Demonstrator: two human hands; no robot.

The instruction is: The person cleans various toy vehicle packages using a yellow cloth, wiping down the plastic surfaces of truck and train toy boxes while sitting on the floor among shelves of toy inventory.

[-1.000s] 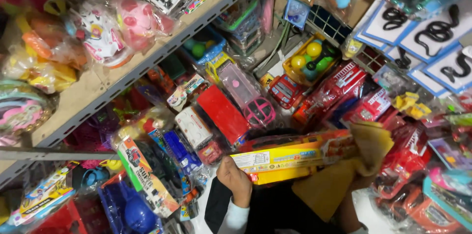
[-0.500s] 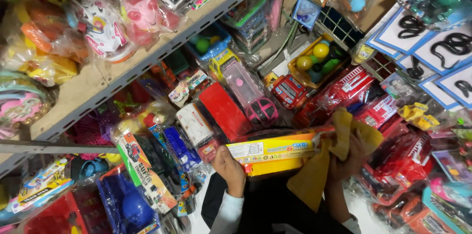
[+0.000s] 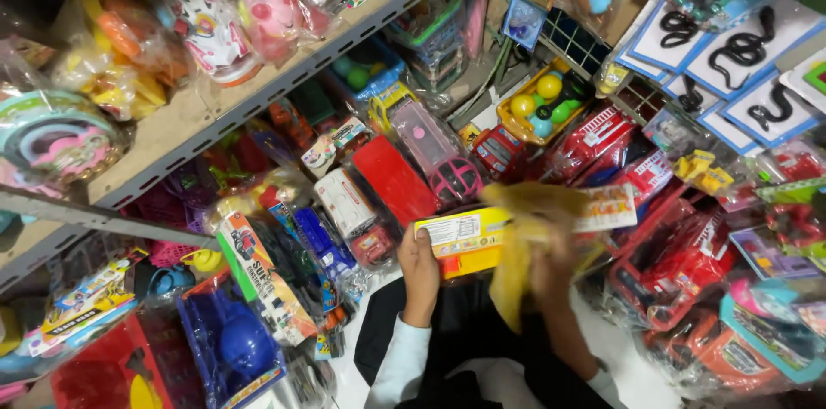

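Note:
My left hand (image 3: 421, 273) grips the left end of a long yellow toy box (image 3: 471, 236) held level in front of me. My right hand (image 3: 551, 267) holds a yellow cloth (image 3: 527, 241) pressed against the box's middle and right part; the hand and cloth are blurred. The cloth hangs down past the box and covers part of its face. White sleeves show at both wrists. Packed toys lie all around the box.
A grey metal shelf (image 3: 249, 104) runs diagonally at upper left, loaded with bagged toys. Red toy trucks in packs (image 3: 688, 263) crowd the right. A tray of coloured balls (image 3: 546, 104) and cards with black toy snakes (image 3: 740, 52) hang above. A blue boxed toy (image 3: 232, 344) stands lower left.
The yellow cloth has swept leftward over the box's face, from hanging at its right end to covering its middle. My left hand keeps its hold on the left end.

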